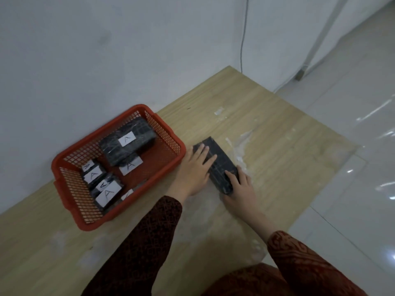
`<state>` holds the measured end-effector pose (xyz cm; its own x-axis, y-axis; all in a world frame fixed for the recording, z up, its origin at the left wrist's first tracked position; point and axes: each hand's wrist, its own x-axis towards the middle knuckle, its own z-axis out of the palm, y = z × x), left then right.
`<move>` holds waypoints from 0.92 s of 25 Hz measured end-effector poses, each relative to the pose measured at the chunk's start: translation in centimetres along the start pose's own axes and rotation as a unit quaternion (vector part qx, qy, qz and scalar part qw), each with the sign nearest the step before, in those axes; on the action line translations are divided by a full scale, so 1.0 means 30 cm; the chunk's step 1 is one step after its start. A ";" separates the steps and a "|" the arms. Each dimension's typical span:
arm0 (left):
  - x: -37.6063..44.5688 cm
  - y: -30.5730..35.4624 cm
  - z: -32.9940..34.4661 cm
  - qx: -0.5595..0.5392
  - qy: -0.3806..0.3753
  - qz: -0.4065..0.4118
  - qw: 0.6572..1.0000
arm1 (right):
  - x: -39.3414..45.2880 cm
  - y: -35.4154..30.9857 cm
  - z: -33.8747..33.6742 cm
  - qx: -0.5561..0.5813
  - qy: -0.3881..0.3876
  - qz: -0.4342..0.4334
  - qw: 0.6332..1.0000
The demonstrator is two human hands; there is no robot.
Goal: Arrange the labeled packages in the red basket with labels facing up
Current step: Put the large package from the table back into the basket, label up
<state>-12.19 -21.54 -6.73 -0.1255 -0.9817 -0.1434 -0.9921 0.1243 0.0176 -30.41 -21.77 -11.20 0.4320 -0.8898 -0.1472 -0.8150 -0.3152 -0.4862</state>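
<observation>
A red mesh basket (168, 167) stands on the wooden table at the left. Inside it lie several black wrapped packages with white "A" labels facing up; the biggest one (128, 146) rests at the far end, smaller ones (102, 189) crowd the near left corner. Another black wrapped package (218, 161) lies flat on the table just right of the basket, no label showing on its top. My left hand (195, 167) presses on its far left part with spread fingers. My right hand (240, 189) grips its near end.
The table (267, 116) meets a white wall behind the basket, where a thin cable hangs. Its right edge drops off to a glossy tiled floor (352, 124). Whitish smears and tape scraps mark the wood near the loose package.
</observation>
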 end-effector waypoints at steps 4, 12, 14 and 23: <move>0.003 0.014 0.010 -0.045 0.012 -0.010 0.999 | -0.048 0.028 -0.091 0.165 0.071 -0.002 0.984; -0.036 -0.155 -0.227 -0.379 0.268 -0.129 0.876 | 0.093 -0.151 -0.287 0.535 0.017 0.094 0.839; -0.090 -0.211 -0.227 -0.405 0.315 -0.188 0.837 | 0.161 -0.229 -0.294 0.508 -0.029 0.078 0.857; -0.325 -0.405 -0.029 -0.453 0.332 -0.420 0.714 | 0.358 -0.541 -0.119 0.191 0.020 -0.120 0.974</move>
<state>1.07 -13.61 -4.69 0.8381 -0.5453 0.0155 -0.2744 -0.3969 0.8759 -13.92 -27.40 -1.80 0.5699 -0.8207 0.0399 -0.4866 -0.3762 -0.7885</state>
